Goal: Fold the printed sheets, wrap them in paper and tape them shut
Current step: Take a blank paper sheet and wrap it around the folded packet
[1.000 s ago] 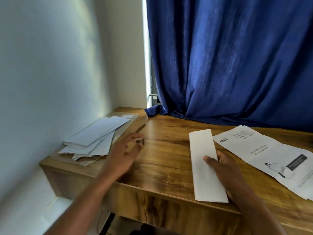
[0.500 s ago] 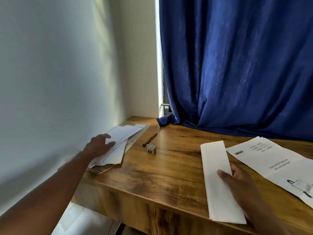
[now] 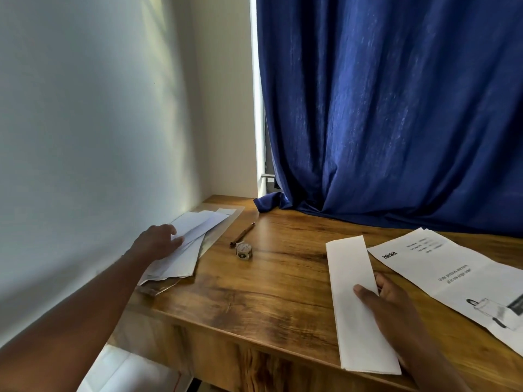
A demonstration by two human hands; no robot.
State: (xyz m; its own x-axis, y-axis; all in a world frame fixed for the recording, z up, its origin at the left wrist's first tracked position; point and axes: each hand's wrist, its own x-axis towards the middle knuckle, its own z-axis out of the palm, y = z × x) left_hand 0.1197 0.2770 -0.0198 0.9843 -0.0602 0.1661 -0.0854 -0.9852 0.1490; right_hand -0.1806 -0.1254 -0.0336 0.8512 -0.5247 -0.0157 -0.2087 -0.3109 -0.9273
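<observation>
A long folded white sheet (image 3: 356,301) lies near the desk's front edge, and my right hand (image 3: 390,306) grips its right side with the thumb on top. Just right of it lies an unfolded stack of printed sheets (image 3: 452,275) with text and a bag picture. At the far left by the wall sits a pile of white papers (image 3: 195,244) on a clear plastic sleeve. My left hand (image 3: 158,241) rests on that pile, fingers curled over the top sheet's edge. A small tape roll (image 3: 244,250) stands on the wood between the pile and the folded sheet.
A brown pencil (image 3: 242,234) lies just behind the tape roll. A blue curtain (image 3: 396,108) hangs along the back of the wooden desk (image 3: 268,292), its hem on the desktop. A white wall closes off the left side.
My left hand moved left from beside the tape roll to the paper pile and now lies on it. My right hand kept its hold on the folded sheet. The camera shifted left.
</observation>
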